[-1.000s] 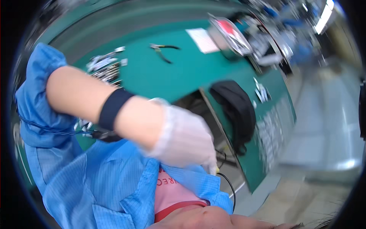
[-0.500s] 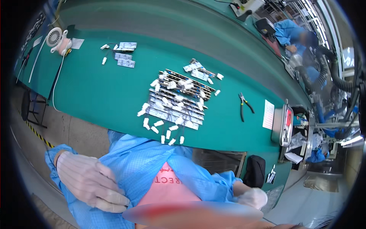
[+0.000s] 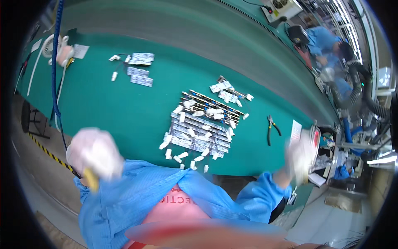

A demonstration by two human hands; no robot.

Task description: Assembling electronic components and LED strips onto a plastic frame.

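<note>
A blue jacket [image 3: 110, 209] hangs open over a pink shirt [image 3: 168, 209]. The left hand [image 3: 95, 153], white-gloved and blurred, is in front of the near edge of the green bench [image 3: 112, 99], with a yellow patch at its lower side; whether its fingers are spread or closed on something, I cannot tell. A blue coiled cord [image 3: 54, 62] hangs just beside it. The right hand [image 3: 300, 157], also gloved and smeared by motion, partly covers a metal tray [image 3: 316, 145] and a pale sheet [image 3: 296, 129]; its finger pose and any contact are unclear. Between the hands, strip-shaped circuit boards [image 3: 186, 135] lie in close rows on the bench, white connectors [image 3: 168, 154] strewn along the near side. Pliers [image 3: 270, 122] lie with handles parted to their right. Farther back are a small board pile [image 3: 221, 86], more boards [image 3: 142, 57] at left and a fan [image 3: 65, 54]. Beyond the bench sits a co-worker's blue sleeve [image 3: 320, 38]
</note>
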